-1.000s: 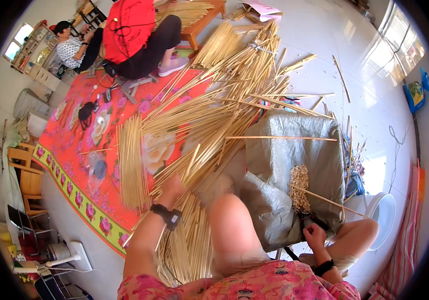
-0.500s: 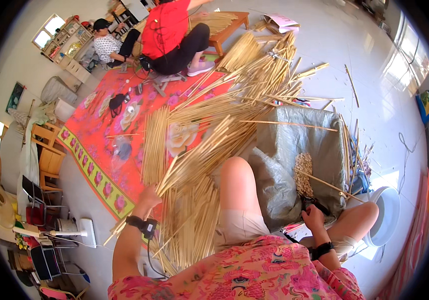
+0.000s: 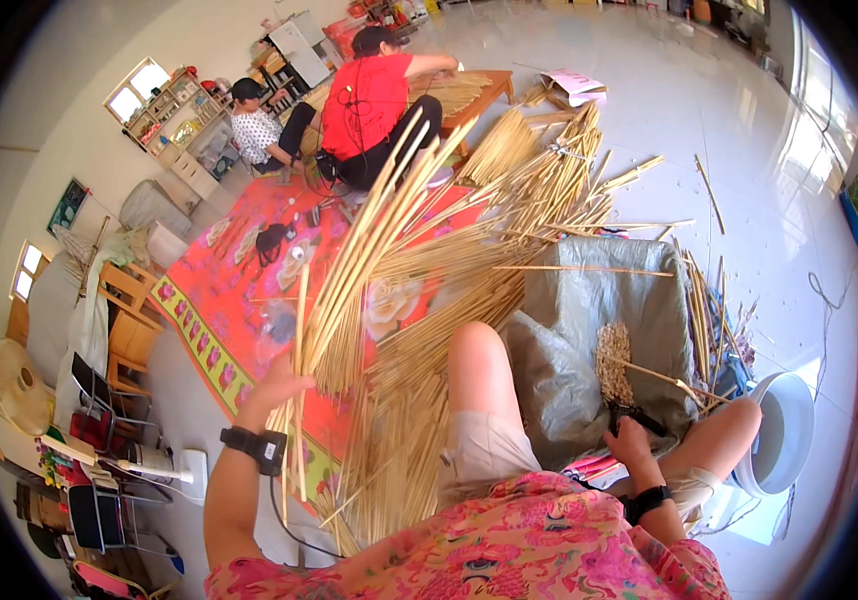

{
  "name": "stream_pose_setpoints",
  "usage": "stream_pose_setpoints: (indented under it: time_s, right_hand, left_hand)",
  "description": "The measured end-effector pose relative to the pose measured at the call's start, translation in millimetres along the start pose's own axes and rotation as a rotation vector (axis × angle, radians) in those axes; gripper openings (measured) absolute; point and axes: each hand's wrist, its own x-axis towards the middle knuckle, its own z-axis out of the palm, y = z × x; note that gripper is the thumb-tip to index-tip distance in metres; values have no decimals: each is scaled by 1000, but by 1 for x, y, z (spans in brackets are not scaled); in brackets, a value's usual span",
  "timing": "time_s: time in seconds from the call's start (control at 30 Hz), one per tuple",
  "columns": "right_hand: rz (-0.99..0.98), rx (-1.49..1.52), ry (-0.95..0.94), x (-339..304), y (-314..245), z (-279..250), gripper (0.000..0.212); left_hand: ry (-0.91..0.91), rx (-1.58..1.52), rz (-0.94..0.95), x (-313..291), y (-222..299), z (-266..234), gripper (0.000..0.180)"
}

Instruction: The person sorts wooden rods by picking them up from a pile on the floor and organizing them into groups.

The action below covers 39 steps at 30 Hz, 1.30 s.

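Observation:
My left hand is closed round a bundle of dry straw-coloured stalks, which stands raised and tilted away from me, its tops fanning out. My right hand grips a black hand tool, probably pruning shears; the blades are hard to make out. It rests at the near side of a box draped in grey plastic sheeting. Inside the sheeting lies a heap of short cut stalk pieces. Beside my left knee, more long stalks lie in layers.
A red flowered mat spreads ahead to the left. Two people, one in a red shirt, sit beyond it by a low wooden table. A grey-white bucket stands right of my knee. Chairs line the left side.
My left hand has swung the bundle from a low slant to a steeper, raised position. My right hand stays at the box with the tool. The view has tilted up slightly.

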Motion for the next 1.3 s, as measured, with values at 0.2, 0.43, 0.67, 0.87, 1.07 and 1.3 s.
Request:
stream_pose_setpoints:
  time_s: [0.2, 0.43, 0.67, 0.87, 1.07, 1.3]
  right_hand:
    - [-44, 36, 7, 0, -1, 2, 40]
    - [-50, 119, 9, -6, 2, -1, 38]
    - [6, 381, 112, -4, 3, 0, 40]
    - [153, 1333, 109, -7, -4, -35, 48]
    - [-83, 1616, -128, -13, -8, -41, 67]
    - [-50, 1292, -270, -21, -3, -39, 64]
  left_hand:
    - [45, -388, 136, 34, 133, -24, 44]
    - [110, -633, 668, 88, 295, -57, 46]
    - [-97, -953, 907, 116, 368, 32, 46]
    - [-245, -1034, 533, 160, 354, 209, 44]
    - [-220, -912, 162, 207, 312, 318, 13]
    - [-315, -923, 44, 218, 270, 425, 18]
